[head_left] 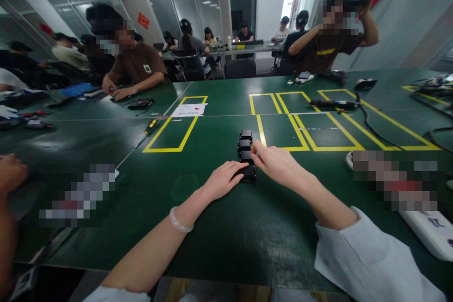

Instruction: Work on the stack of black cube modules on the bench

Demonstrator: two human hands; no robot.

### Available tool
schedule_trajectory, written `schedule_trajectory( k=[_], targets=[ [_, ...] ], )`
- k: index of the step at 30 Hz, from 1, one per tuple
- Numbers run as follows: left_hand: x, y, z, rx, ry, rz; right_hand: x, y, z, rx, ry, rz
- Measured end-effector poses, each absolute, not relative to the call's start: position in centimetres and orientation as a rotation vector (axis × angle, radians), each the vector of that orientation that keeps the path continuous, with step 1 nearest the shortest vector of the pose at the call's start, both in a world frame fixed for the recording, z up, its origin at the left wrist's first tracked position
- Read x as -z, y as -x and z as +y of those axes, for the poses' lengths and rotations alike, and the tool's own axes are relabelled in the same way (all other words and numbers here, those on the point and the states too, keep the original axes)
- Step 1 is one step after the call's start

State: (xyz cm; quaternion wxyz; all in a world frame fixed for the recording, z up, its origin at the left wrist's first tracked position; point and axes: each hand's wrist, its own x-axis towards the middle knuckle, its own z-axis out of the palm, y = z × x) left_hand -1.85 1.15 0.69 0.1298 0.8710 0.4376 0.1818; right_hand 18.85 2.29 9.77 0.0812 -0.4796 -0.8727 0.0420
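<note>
Several small black box-shaped blocks (245, 144) stand in a row on the green table, running away from me. My left hand (222, 179) reaches in from the left, with its fingers and thumb against the left end of the nearest black block (249, 174). On the row's right side is my right hand (276, 163), fingers curled into a pinch close to the second-nearest block (247, 155). Whatever sits between those fingertips is hidden or too small to name.
Yellow tape rectangles (163, 144) mark the green table (148, 207). A paper sheet (188, 110) and yellow-black screwdriver (151, 126) lie left. A black cabled tool (332, 104) lies right, beyond a white power strip (430, 233). Co-workers (138, 63) sit opposite; another person's hand (10, 172) is at left.
</note>
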Motion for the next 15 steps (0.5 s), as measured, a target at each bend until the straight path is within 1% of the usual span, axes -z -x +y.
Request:
schedule_trajectory(
  k=[15],
  targets=[
    [-0.56,1.90,1.23,-0.521,-2.528,1.280,-9.74,-18.78,2.21,-0.108,1.416,-2.598]
  ],
)
